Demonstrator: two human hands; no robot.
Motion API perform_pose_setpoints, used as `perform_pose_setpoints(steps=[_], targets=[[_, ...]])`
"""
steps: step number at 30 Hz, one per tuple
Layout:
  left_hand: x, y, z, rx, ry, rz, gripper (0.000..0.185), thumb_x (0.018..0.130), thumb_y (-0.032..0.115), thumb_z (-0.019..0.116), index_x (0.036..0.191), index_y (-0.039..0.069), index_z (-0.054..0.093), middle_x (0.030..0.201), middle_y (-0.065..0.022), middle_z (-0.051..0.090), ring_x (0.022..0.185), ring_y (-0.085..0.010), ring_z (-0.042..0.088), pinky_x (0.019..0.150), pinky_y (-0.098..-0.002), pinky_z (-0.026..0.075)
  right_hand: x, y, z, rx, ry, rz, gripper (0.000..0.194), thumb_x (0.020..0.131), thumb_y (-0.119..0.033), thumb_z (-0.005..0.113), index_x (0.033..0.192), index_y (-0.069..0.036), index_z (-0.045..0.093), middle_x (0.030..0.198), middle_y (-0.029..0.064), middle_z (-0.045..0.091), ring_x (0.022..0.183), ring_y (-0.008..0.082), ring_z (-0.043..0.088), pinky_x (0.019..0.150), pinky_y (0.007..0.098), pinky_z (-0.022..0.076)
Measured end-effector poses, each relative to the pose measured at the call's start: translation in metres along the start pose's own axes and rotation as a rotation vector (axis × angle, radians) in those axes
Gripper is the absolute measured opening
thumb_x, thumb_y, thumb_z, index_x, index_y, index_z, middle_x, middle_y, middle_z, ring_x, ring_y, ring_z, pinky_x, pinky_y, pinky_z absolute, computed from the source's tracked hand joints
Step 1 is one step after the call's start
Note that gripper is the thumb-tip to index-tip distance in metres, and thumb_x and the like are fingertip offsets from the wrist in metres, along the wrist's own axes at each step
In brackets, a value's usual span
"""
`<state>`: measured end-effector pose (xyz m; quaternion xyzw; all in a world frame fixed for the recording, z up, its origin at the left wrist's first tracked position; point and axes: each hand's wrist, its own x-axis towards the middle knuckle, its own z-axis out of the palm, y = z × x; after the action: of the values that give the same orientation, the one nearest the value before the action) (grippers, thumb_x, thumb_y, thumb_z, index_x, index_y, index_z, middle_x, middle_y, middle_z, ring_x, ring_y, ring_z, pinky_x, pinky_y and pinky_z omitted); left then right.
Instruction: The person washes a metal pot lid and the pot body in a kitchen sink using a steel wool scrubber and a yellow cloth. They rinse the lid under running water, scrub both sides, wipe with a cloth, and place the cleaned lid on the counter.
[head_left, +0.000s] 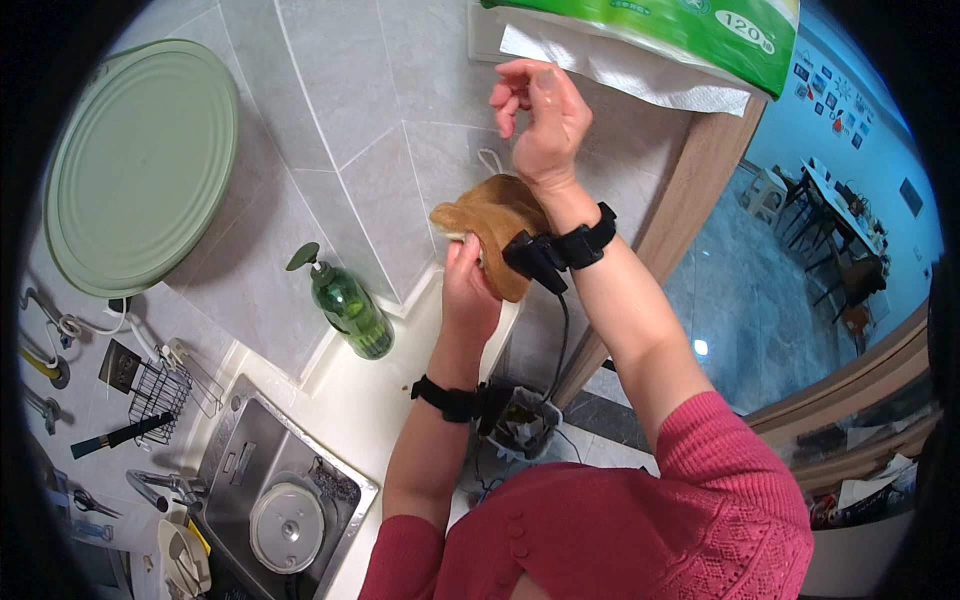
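My left hand (472, 289) grips the lower edge of a brown cloth towel (499, 214), which hangs by a white loop at the tiled wall. My right hand (547, 112) is raised above the towel with its fingers loosely curled and nothing in them. The right wrist lies close to the towel's right side. A sheet of white paper towel (630, 79) hangs from a green plastic pack (712, 37), just above and to the right of my right hand. Black straps circle both wrists.
A green pump bottle (352, 311) stands on the white counter (367, 397) at left. Beyond are a steel sink (247, 465) with a round lid (287, 529) and a hanging green basin (142, 169). Below is a lined waste bin (525, 424); a wooden door frame (675, 202) stands at right.
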<state>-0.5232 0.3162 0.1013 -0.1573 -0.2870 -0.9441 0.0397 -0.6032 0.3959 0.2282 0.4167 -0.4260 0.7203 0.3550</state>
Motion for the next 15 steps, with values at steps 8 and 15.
perform_pose_setpoints(steps=[8, 15], targets=[[-0.004, -0.008, 0.015, 0.149, -0.05, 0.0, 0.046, 0.087, 0.008, 0.045, 0.13, 0.004, 0.029, 0.123, -0.0082, 0.046, 0.113, -0.0185, 0.048, 0.096, -0.0328, 0.039, -0.007, -0.007, 0.002, -0.043, -0.043, -0.091, 0.04, 0.092, -0.035, 0.045, 0.086, 0.002, 0.06, 0.062, 0.0041, 0.055, 0.047, 0.0046, 0.042, 0.045, 0.0188, 0.0337], [0.0, -0.01, 0.015, 0.121, -0.01, 0.037, 0.039, 0.09, 0.007, 0.044, 0.127, 0.002, 0.034, 0.12, -0.0092, 0.049, 0.109, -0.0187, 0.051, 0.094, -0.0332, 0.041, -0.007, -0.02, 0.004, 0.065, 0.007, -0.041, 0.044, 0.091, -0.038, 0.045, 0.086, 0.003, 0.059, 0.062, 0.0084, 0.055, 0.046, 0.0086, 0.043, 0.044, 0.0208, 0.0349]])
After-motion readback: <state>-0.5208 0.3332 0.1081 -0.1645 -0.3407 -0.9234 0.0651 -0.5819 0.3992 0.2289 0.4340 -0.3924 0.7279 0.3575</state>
